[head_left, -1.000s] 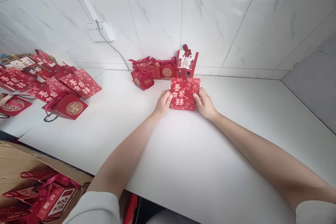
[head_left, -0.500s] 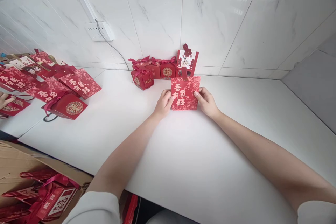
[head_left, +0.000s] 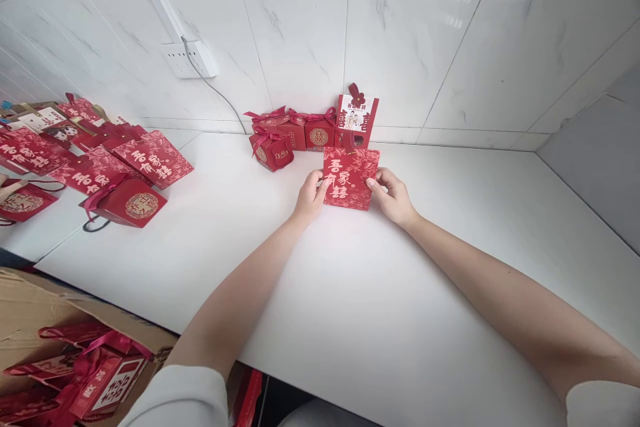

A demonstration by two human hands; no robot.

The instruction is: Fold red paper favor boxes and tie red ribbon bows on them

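Between my hands stands a red bag (head_left: 351,179) with pale characters and a floral pattern, its front turned slightly. My left hand (head_left: 311,197) grips its left edge, thumb on the front. On the right edge, my right hand (head_left: 393,195) holds it the same way, with the fingers partly hidden behind. Just behind it is a red and white bag (head_left: 359,113) with a flower on its handle. Small red boxes (head_left: 273,150) with ribbons stand to the left of that bag, near the wall.
Several red bags (head_left: 156,159) and a red box (head_left: 133,202) crowd the left of the white table (head_left: 400,320). Another person's hand (head_left: 7,188) is at the far left edge. A cardboard box (head_left: 30,307) of red packages sits lower left. A socket (head_left: 189,60) is on the wall.
The red bag in my hands has turned slightly and shifted a little left. My hands have barely moved. The other person's hand at the far left has shifted a little.
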